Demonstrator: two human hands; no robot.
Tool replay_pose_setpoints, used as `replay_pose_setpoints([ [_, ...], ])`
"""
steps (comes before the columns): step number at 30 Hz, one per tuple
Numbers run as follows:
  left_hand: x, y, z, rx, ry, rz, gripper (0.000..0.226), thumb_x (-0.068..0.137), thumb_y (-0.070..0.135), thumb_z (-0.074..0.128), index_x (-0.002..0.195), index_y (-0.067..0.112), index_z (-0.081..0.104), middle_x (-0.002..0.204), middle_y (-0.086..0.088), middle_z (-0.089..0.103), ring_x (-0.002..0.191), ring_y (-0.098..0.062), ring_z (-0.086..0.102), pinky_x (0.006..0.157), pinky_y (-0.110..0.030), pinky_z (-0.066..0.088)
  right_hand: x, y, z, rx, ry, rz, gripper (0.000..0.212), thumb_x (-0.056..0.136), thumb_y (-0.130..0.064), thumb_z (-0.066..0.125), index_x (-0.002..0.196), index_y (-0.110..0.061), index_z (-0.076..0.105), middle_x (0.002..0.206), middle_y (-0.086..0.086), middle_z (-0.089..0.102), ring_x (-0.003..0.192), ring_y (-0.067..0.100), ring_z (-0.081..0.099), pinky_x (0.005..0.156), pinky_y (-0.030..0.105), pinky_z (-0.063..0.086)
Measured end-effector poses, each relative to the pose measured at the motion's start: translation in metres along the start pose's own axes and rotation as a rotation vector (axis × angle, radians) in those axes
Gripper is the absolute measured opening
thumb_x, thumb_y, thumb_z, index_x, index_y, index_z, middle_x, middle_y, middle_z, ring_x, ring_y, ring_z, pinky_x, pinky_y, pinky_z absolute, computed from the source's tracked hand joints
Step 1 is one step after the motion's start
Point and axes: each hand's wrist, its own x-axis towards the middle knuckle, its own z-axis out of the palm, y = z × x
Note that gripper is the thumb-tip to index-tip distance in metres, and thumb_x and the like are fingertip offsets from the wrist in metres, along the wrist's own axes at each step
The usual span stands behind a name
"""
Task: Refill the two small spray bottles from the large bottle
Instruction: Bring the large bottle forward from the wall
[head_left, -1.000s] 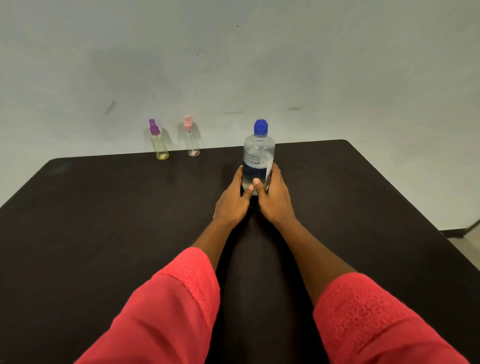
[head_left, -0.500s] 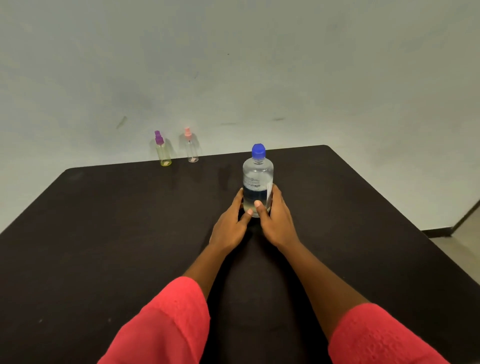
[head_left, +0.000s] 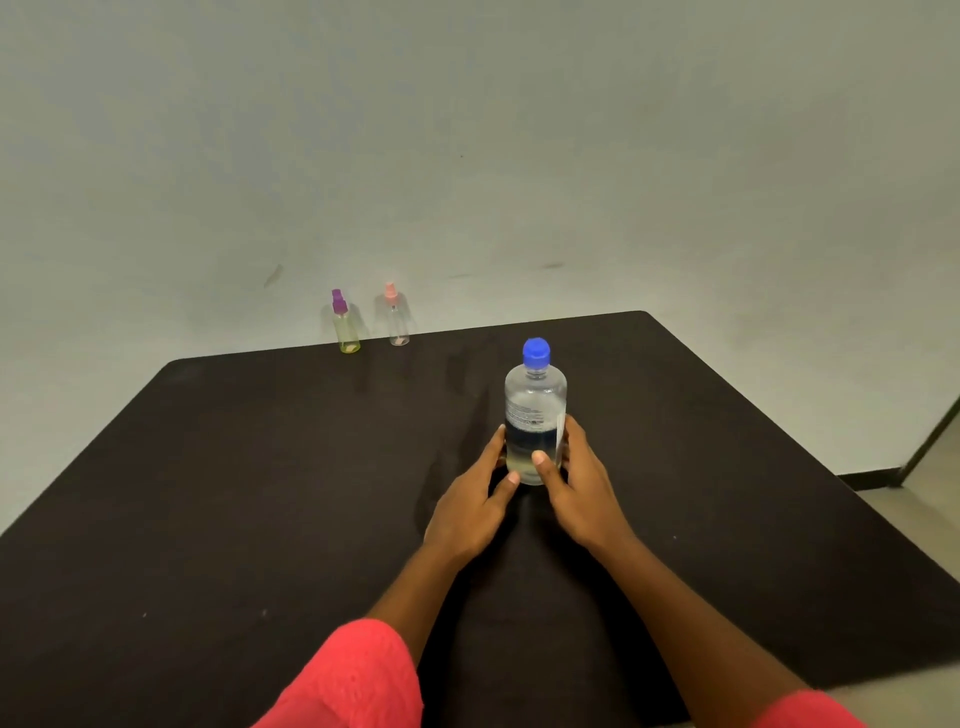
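I hold the large bottle (head_left: 535, 410) with both my hands, low on its body. It stands upright on the black tabletop (head_left: 234, 467), a little right of the middle and nearer to the far edge than to me. My left hand (head_left: 470, 506) is curved around its left side with the thumb in front, and my right hand (head_left: 582, 493) is curved around the right side, thumb pressed on the front; the other fingers go behind the bottle and I cannot see them.

The bottle is clear plastic, only partly filled, with the blue cap (head_left: 536, 352) on. I think it is moderately heavy, its wall may give under a squeeze, and the smooth label may slip, so a grip at the middle of the body seems safer for pouring.

The purple-capped spray bottle (head_left: 344, 327) and the pink-capped spray bottle (head_left: 396, 319) stand side by side at the far edge, towards the far left corner, well apart from my hands. Both have their caps on. Nothing lies between.
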Motion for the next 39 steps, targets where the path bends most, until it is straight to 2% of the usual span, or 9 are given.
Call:
replay_pose_setpoints([
  [2,-0.006,0.003,-0.001,0.049,-0.005,0.026,0.060,0.098,0.038,0.042,0.148,0.043,0.010,0.150,0.017,0.035,0.136,-0.005,0.034,0.113,-0.036,0.029,-0.006,-0.001,-0.003,0.019,0.003,0.030,0.049,0.096,-0.022,0.055,0.137,-0.035,0.033,0.133,-0.011,0.050,0.123,0.005,0.050,0.103,0.029,0.042],
  [6,-0.017,0.007,0.000,0.283,0.002,0.153,0.060,0.100,0.031,0.039,0.149,0.032,0.006,0.151,0.010,0.034,0.138,0.002,0.024,0.119,-0.027,-0.002,-0.016,-0.002,-0.007,0.089,0.039,0.122,0.048,0.088,-0.024,0.053,0.134,-0.031,0.041,0.127,-0.009,0.057,0.117,0.007,0.055,0.102,0.038,0.046],
  [10,-0.024,0.009,0.002,0.394,-0.012,0.203,0.062,0.100,0.034,0.037,0.148,0.035,-0.001,0.150,0.005,0.035,0.139,-0.002,0.023,0.114,-0.019,-0.012,-0.024,-0.007,-0.013,0.122,0.069,0.163,0.051,0.082,-0.022,0.049,0.131,-0.030,0.040,0.126,-0.004,0.057,0.116,0.010,0.055,0.100,0.033,0.046],
  [15,-0.028,0.009,0.005,0.444,-0.027,0.213,0.063,0.099,0.035,0.036,0.149,0.036,-0.002,0.150,0.002,0.035,0.140,-0.004,0.022,0.113,-0.018,-0.013,-0.029,-0.005,-0.017,0.049,0.069,0.182,0.063,0.083,-0.002,0.060,0.139,-0.019,0.037,0.127,-0.002,0.055,0.113,0.013,0.055,0.094,0.027,0.045],
  [20,-0.031,0.011,0.005,0.461,-0.045,0.225,0.065,0.099,0.033,0.038,0.148,0.037,-0.004,0.151,0.005,0.033,0.140,-0.002,0.021,0.112,-0.017,-0.013,-0.030,-0.013,-0.017,0.046,0.089,0.192,0.073,0.066,-0.027,0.061,0.136,-0.018,0.038,0.120,-0.004,0.055,0.104,0.010,0.055,0.078,0.015,0.041],
  [25,-0.032,0.016,0.005,0.457,-0.056,0.219,0.065,0.099,0.032,0.037,0.149,0.036,-0.004,0.152,0.006,0.032,0.142,-0.004,0.018,0.112,-0.017,-0.013,-0.027,-0.010,-0.015,0.035,0.108,0.182,0.068,0.077,-0.017,0.070,0.137,-0.019,0.036,0.119,-0.005,0.054,0.106,0.011,0.057,0.079,0.017,0.042],
  [29,-0.031,0.017,0.005,0.480,-0.078,0.206,0.064,0.100,0.035,0.035,0.149,0.036,-0.006,0.155,0.008,0.024,0.144,-0.005,0.011,0.115,-0.023,-0.011,-0.023,-0.008,-0.013,0.015,0.106,0.175,0.073,0.082,-0.012,0.069,0.144,-0.020,0.030,0.121,-0.011,0.050,0.106,0.004,0.052,0.079,0.007,0.038],
  [35,-0.024,0.015,0.006,0.525,-0.105,0.163,0.061,0.100,0.043,0.029,0.149,0.036,-0.008,0.158,0.015,0.008,0.145,-0.006,0.001,0.118,-0.034,-0.006,-0.016,-0.002,-0.008,-0.022,0.110,0.179,0.081,0.087,-0.016,0.067,0.151,-0.018,0.018,0.142,-0.001,0.046,0.123,0.009,0.046,0.095,0.019,0.035],
  [39,-0.023,0.014,0.006,0.528,-0.121,0.137,0.061,0.100,0.043,0.028,0.149,0.034,-0.007,0.158,0.013,0.009,0.145,-0.008,0.002,0.119,-0.034,-0.004,-0.011,0.000,-0.006,-0.055,0.110,0.163,0.076,0.086,-0.016,0.069,0.148,-0.018,0.025,0.139,0.001,0.049,0.114,0.002,0.045,0.086,0.007,0.034],
])
